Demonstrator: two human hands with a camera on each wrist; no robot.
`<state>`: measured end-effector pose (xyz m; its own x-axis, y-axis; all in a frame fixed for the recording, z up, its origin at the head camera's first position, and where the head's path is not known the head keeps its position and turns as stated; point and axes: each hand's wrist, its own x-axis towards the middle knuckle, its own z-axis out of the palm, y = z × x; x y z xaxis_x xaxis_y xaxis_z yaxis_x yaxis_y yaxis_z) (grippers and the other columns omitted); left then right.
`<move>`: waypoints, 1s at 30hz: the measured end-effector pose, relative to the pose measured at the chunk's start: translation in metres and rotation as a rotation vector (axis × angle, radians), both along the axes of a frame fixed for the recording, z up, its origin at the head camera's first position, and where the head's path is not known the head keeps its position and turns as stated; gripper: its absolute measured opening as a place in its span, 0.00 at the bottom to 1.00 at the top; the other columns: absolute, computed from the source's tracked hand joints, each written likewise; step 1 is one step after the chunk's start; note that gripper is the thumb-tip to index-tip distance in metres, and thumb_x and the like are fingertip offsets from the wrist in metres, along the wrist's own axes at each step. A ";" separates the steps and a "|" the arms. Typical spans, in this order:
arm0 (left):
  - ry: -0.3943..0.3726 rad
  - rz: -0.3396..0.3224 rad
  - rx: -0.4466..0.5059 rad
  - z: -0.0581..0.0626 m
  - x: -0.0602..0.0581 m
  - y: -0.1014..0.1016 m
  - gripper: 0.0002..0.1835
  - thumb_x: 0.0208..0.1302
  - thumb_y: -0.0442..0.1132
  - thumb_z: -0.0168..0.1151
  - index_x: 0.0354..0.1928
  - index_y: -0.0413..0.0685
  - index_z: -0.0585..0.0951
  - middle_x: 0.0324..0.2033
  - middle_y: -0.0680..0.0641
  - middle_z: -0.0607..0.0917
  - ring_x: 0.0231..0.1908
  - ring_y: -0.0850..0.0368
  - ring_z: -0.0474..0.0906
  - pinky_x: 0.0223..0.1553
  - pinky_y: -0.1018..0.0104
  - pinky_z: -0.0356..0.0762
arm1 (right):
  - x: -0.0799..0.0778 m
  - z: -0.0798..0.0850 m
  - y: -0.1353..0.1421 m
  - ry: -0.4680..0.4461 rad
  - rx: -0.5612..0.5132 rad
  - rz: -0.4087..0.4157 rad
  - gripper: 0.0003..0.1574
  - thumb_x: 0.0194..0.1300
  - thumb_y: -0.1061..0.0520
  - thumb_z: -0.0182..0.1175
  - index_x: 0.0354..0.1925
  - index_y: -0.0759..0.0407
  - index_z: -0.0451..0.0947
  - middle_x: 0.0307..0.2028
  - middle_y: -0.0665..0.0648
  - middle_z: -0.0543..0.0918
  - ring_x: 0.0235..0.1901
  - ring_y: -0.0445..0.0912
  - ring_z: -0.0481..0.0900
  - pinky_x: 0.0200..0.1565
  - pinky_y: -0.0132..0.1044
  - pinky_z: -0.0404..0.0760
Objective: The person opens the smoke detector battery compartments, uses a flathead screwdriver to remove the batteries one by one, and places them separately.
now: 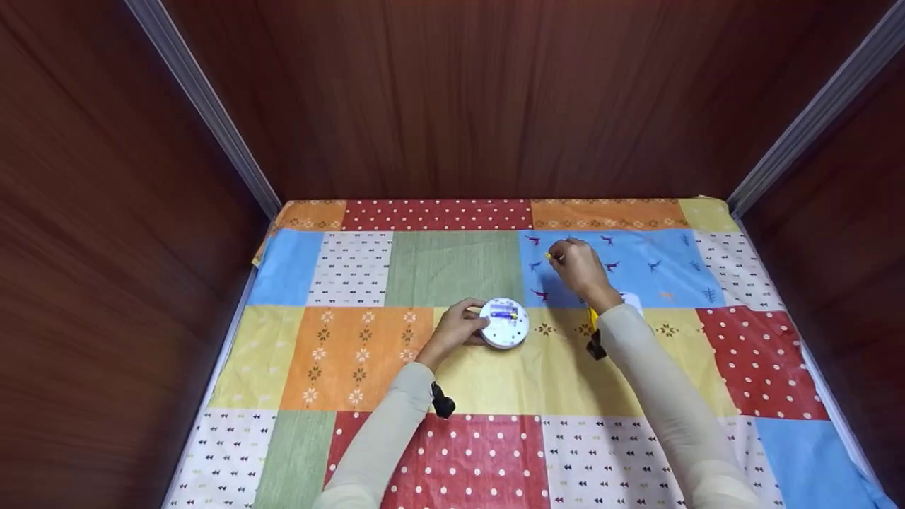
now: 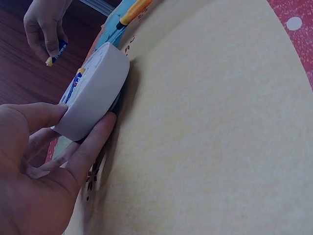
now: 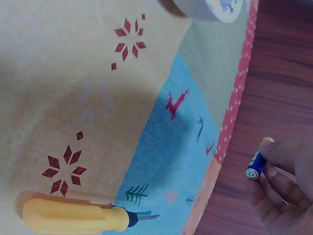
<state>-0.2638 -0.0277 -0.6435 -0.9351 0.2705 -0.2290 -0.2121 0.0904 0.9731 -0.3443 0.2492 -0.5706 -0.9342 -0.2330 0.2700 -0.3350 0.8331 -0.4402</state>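
Observation:
My left hand (image 1: pixel 454 329) grips the rim of a round white battery-powered device (image 1: pixel 506 335), its compartment side facing up. A blue and yellow battery (image 2: pixel 74 87) sits in that compartment. Off to the right and farther from me, my right hand (image 1: pixel 581 270) is raised above the cloth. Between thumb and fingers it pinches a second blue and yellow battery (image 3: pixel 256 164), apart from the device. Below that arm lies a screwdriver (image 3: pixel 73 215) with a yellow handle, mostly hidden by the forearm in the head view.
A patchwork-patterned cloth (image 1: pixel 488 382) covers the table. Behind the right wrist a white object (image 1: pixel 631 302) is partly hidden, so its kind cannot be told. Dark wood panels (image 1: pixel 452 99) stand at the back and both sides.

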 end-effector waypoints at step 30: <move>-0.013 0.001 0.017 0.002 0.000 -0.002 0.21 0.72 0.29 0.65 0.65 0.39 0.80 0.40 0.43 0.86 0.34 0.56 0.86 0.45 0.50 0.94 | -0.011 -0.028 0.001 -0.144 -0.021 -0.097 0.11 0.75 0.64 0.63 0.50 0.71 0.85 0.49 0.72 0.88 0.52 0.65 0.87 0.57 0.57 0.89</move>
